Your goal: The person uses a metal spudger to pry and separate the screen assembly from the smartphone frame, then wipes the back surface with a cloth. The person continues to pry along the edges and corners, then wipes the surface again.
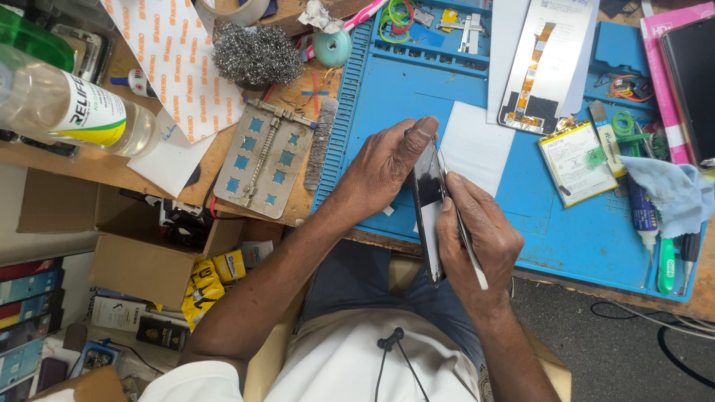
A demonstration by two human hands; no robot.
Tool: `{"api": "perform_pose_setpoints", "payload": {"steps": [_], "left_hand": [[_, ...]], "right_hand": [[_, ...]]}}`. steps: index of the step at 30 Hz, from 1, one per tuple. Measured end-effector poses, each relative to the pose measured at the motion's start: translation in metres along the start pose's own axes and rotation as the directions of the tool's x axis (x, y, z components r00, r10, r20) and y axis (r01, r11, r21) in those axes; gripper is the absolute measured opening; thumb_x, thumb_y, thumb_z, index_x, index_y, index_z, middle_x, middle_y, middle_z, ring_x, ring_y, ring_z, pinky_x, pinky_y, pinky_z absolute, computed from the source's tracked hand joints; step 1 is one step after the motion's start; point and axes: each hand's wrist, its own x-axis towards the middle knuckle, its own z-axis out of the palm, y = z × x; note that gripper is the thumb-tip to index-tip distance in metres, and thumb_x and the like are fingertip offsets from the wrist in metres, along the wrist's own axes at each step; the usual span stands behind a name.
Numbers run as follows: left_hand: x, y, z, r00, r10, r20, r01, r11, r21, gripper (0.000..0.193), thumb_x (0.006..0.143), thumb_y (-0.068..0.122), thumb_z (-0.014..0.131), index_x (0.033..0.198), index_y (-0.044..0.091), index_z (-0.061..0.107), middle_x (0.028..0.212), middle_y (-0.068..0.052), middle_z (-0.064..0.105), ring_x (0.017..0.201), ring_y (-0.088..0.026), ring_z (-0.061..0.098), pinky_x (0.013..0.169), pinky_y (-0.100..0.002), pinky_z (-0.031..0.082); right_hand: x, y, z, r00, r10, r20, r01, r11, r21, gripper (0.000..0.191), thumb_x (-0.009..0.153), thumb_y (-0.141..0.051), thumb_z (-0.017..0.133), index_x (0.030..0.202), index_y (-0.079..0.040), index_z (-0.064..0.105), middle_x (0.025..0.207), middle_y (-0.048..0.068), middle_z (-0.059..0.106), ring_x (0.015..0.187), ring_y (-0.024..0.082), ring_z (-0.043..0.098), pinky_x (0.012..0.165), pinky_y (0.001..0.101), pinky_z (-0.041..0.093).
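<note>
A black phone (427,195) stands on its long edge over the front of the blue work mat (387,89). My left hand (383,170) grips its upper end from the left, index finger hooked over the top. My right hand (477,238) wraps the lower part from the right and also holds a thin silver tool (469,249) laid along the phone's edge. Both hands touch the phone above my lap.
A metal holder plate (267,160), steel wool (257,53) and a clear bottle (67,108) lie left. On the mat's right are a phone screen panel (540,63), a battery (575,162), a blue cloth (670,192), a glue tube (642,212) and small tools. Cardboard boxes (141,264) stand below the bench.
</note>
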Motion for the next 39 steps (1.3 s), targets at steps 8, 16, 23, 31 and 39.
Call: {"api": "perform_pose_setpoints", "payload": {"steps": [8,16,23,31,39], "left_hand": [[-0.002,0.003,0.000,1.000,-0.011,0.004,0.011,1.000,0.003,0.090,0.094,0.082,0.027,0.098,0.001,0.067,0.069,-0.008,0.056,0.067,-0.018,0.056,0.064,-0.039,0.051],[-0.003,0.000,0.001,0.999,0.052,-0.001,-0.052,0.998,-0.035,0.087,0.100,0.076,0.033,0.107,-0.003,0.068,0.081,-0.012,0.068,0.078,-0.022,0.067,0.080,-0.037,0.055],[0.021,-0.003,-0.025,0.976,0.012,0.218,-0.021,0.999,0.043,0.049,0.095,0.039,0.055,0.115,-0.001,0.073,0.091,-0.012,0.077,0.078,-0.020,0.077,0.066,-0.036,0.064],[0.020,0.027,-0.036,0.960,-0.136,0.243,0.067,0.959,0.275,0.042,0.090,0.037,0.056,0.114,0.004,0.067,0.079,-0.007,0.071,0.060,-0.023,0.072,0.053,-0.036,0.056],[0.025,0.013,-0.066,0.831,0.260,0.492,-0.471,0.800,0.372,0.048,0.074,0.018,0.093,0.115,0.015,0.068,0.104,-0.004,0.068,0.098,-0.018,0.069,0.084,-0.033,0.059]], "right_hand": [[-0.001,0.001,0.001,0.999,-0.032,-0.004,0.032,0.999,-0.039,0.034,0.097,0.004,0.068,0.131,0.001,0.068,0.124,0.020,0.072,0.111,0.030,0.075,0.093,0.0361,0.062],[-0.002,0.001,-0.002,0.999,-0.031,-0.017,0.031,0.999,-0.029,0.031,0.100,0.001,0.067,0.131,0.002,0.069,0.123,0.022,0.073,0.111,0.030,0.075,0.093,0.0365,0.061],[-0.002,0.005,-0.013,0.999,0.021,0.026,-0.023,0.996,0.090,0.029,0.102,0.000,0.064,0.130,0.004,0.068,0.119,0.022,0.075,0.108,0.027,0.077,0.090,0.0340,0.062],[0.002,0.001,-0.010,0.998,0.044,0.054,-0.047,0.998,0.050,0.030,0.097,0.000,0.068,0.127,0.001,0.071,0.116,0.019,0.076,0.103,0.025,0.078,0.084,0.0324,0.062],[0.012,-0.003,-0.011,0.996,0.061,0.069,-0.062,0.998,0.012,0.025,0.096,-0.002,0.075,0.121,0.001,0.074,0.111,0.018,0.077,0.100,0.024,0.078,0.082,0.0316,0.061]]}}
